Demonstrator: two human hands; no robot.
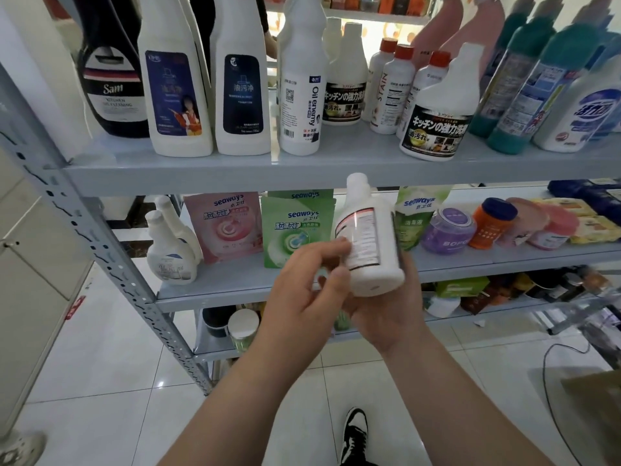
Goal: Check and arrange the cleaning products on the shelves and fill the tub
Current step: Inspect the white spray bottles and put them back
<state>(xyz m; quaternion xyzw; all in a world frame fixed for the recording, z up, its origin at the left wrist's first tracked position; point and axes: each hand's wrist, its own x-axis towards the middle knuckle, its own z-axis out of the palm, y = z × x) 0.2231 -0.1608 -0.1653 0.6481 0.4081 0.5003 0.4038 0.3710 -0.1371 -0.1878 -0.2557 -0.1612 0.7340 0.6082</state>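
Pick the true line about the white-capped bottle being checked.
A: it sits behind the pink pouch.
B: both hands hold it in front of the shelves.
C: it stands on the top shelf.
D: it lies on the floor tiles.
B: the white bottle is up in the air, its base in the right hand while the left hand holds its labelled side.

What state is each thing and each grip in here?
white bottle, capped, tilted, held off the shelf
left grip, pinches the bottle's label side
right grip, holds the bottle from beneath
Oil enemy bottle, upright on top shelf
orange jar, lid on
green pouch, standing upright
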